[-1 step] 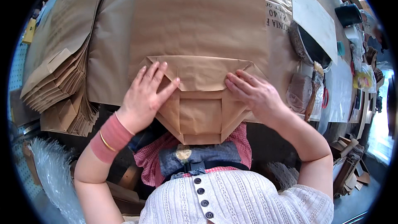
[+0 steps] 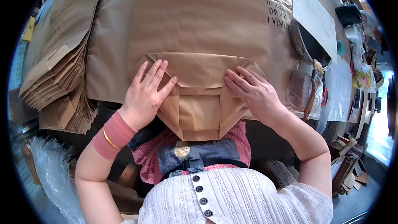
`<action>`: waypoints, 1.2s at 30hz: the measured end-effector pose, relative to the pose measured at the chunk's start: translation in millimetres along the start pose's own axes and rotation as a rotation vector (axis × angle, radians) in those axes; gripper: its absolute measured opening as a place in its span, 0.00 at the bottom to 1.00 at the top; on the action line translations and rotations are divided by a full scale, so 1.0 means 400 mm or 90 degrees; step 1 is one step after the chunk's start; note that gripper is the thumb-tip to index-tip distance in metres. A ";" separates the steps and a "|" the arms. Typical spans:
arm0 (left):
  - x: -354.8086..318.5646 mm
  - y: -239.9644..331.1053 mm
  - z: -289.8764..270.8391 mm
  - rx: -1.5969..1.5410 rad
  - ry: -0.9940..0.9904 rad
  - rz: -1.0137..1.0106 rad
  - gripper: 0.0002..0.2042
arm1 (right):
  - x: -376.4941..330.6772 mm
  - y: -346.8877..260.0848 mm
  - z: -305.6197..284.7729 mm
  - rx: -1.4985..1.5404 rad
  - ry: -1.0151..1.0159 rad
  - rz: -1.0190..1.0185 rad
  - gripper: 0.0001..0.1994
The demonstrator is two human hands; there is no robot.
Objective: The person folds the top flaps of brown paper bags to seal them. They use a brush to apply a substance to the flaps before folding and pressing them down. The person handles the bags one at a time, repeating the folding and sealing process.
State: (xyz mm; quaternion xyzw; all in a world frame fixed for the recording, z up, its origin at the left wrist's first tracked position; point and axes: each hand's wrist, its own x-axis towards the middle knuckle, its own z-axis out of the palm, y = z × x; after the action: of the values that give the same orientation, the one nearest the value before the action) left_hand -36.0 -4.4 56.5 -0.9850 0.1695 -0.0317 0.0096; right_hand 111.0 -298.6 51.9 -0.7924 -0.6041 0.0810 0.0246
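A large brown paper bag [image 2: 199,20] lies flat on the worktable, its near end folded into a many-sided bottom that juts past the table edge toward me. Across that end runs a wide folded-over flap [image 2: 195,69]. My left hand [image 2: 147,96] rests on the left corner folds, fingers spread and stretched out. On the right corner folds lies my right hand [image 2: 255,93], fingers straight and flat. Both hands press on the paper from above and grip nothing. Their palms hide parts of the slanted side folds.
Several folded paper bags [image 2: 54,76] are stacked at the left. To the right are a brush [image 2: 313,91], a dark bowl [image 2: 309,43] partly under a pale board [image 2: 315,16], and red-handled scissors [image 2: 325,98]. A bundle of clear plastic strands [image 2: 52,174] hangs low at the left.
The whole view has shifted very slightly. Both hands stay on the same corner folds, and the bag keeps its shape.
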 end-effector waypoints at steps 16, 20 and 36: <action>-0.032 0.001 -0.007 -0.357 -0.038 0.004 0.15 | -0.074 -0.101 0.115 0.124 0.357 0.133 0.14; -0.027 -0.011 0.042 -0.402 0.167 -0.077 0.10 | -0.051 -0.071 0.086 0.395 0.358 0.347 0.06; 0.156 0.003 0.088 -0.071 0.033 -0.483 0.21 | 0.151 -0.022 0.077 0.087 0.257 0.504 0.19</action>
State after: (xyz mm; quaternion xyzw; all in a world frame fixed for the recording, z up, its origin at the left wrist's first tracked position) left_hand 24.7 -26.3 25.2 -0.9756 -0.2051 -0.0490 -0.0607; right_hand 113.2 -240.0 16.7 -0.9591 -0.2305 -0.0325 0.1612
